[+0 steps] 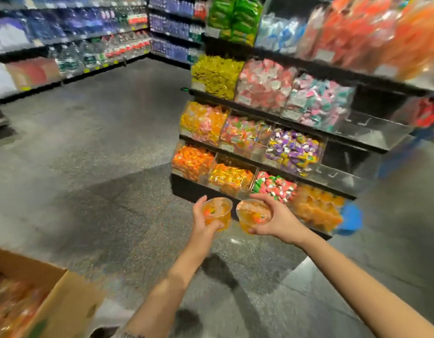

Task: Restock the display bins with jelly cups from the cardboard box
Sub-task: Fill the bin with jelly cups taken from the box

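Left hand [204,219]: fingers wrapped round the side wall of one jelly cup [217,213], thumb up by the rim, cup held out in front at the foot of the display.
Right hand [275,219]: clamped over a second cup [253,215], thumb across the top edge and fingers curled beneath; the two cups sit just beside each other, not quite touching as far as I can tell.
Box [62,303]: open on the near left, orange cups still inside, well apart from the hands.
Target bin [318,208]: bottom row, far right of the shelf, already part full of the same orange cups; it lies just beyond the right hand.
Handling: looks like thin clear plastic with a film lid, filled with gel, so some weight for its size, walls that give under a squeeze, and a lid that could puncture. I'd judge a hold round the wall near the rim safest, not pressing on the film.
Pointing: both cups are tipped, lids facing up and toward the person, bases away and down toward the floor.
Long axis: short and squat; the lid-to-base axis leans toward the shelf.
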Available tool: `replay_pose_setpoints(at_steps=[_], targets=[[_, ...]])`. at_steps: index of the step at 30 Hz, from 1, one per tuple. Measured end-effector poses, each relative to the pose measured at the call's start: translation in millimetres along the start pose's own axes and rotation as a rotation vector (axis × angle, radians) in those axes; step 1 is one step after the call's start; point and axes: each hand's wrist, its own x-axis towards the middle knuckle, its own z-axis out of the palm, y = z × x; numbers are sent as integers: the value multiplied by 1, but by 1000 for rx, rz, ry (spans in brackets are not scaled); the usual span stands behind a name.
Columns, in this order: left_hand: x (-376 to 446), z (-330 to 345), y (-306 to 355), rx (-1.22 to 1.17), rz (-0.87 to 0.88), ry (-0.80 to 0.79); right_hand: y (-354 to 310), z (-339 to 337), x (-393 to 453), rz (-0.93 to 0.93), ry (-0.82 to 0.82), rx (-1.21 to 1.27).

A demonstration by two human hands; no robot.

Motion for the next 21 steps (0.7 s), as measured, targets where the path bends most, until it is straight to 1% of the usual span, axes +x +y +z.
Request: replay_pose_setpoints(at_steps=[4,8,12,15,21], targets=[[28,98,-25,26,-69,-101,73,-81,-26,100,101,-61],[46,173,-36,111,-65,-152,132,-139,-44,181,194,-71],[82,225,-51,175,-92,-150,186,-182,-41,236,297,-32],[113,255,-63,303,-46,-155,224,-206,-29,302,334,24],[195,325,-103,443,-136,-141,311,-254,32,378,385,136]])
